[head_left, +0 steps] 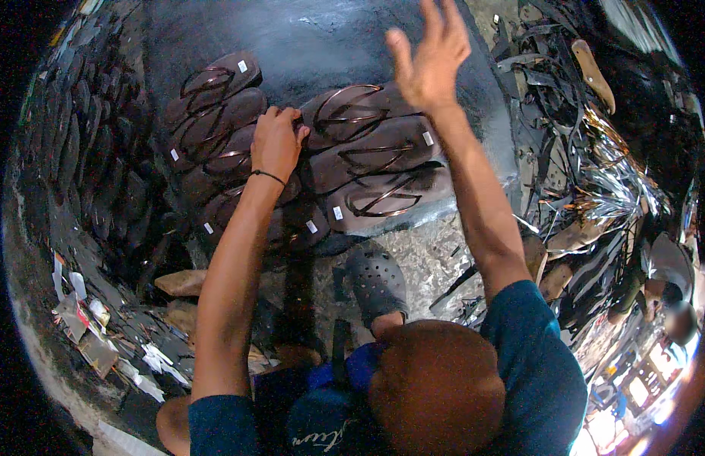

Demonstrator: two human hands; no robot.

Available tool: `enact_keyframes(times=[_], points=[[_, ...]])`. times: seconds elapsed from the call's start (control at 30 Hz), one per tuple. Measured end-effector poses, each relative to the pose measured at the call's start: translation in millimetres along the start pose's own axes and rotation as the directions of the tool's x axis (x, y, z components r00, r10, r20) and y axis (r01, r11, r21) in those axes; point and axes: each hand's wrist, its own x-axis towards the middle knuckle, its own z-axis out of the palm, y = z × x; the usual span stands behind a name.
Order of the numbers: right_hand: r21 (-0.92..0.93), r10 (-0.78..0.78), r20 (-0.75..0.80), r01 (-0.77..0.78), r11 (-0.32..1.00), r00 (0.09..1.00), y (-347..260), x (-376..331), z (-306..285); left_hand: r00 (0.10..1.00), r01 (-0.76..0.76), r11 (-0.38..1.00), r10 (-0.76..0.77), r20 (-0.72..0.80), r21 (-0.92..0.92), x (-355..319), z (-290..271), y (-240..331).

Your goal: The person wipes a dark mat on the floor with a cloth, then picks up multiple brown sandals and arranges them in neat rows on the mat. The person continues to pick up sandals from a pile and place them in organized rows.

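Dark brown flip-flop sandals (368,156) with shiny bronze straps and small white stickers lie in overlapping rows on a dark work surface (314,38). My left hand (276,140), with a thin dark band at the wrist, rests between the left and right groups of sandals. Its fingers are bent down against a sandal's edge; what they grip is hidden. Above the right group, my right hand (432,64) is raised with fingers spread and nothing in it. One sandal (387,197) lies nearest me, its sole catching the light.
Many dark soles or sandals (101,152) are piled on the left. Black strips and offcuts (550,114) lie heaped at right, with a wooden shoe last (593,76) and shiny scraps (619,175). Paper scraps (94,342) litter the lower left. My foot wears a grey clog (375,281).
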Motion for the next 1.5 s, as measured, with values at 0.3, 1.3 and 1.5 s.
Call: enact_keyframes(times=[0.3, 1.3, 1.5], points=[[-0.193, -0.102, 0.487, 0.221, 0.956, 0.867, 29, -32, 1, 0.997, -0.072, 0.997, 0.072, 0.004, 0.008, -15, -1, -8], [0.669, -0.704, 0.656, 0.222, 0.709, 0.271, -410, 24, -22, 0.184, 0.55, 0.809, -0.36, -0.915, -0.207, -352, -281, -345], [0.121, -0.284, 0.956, -0.786, 0.606, -0.072, -438, -14, -15, 0.855, -0.246, 0.969, 0.223, -0.469, 0.011, -307, -214, -182]])
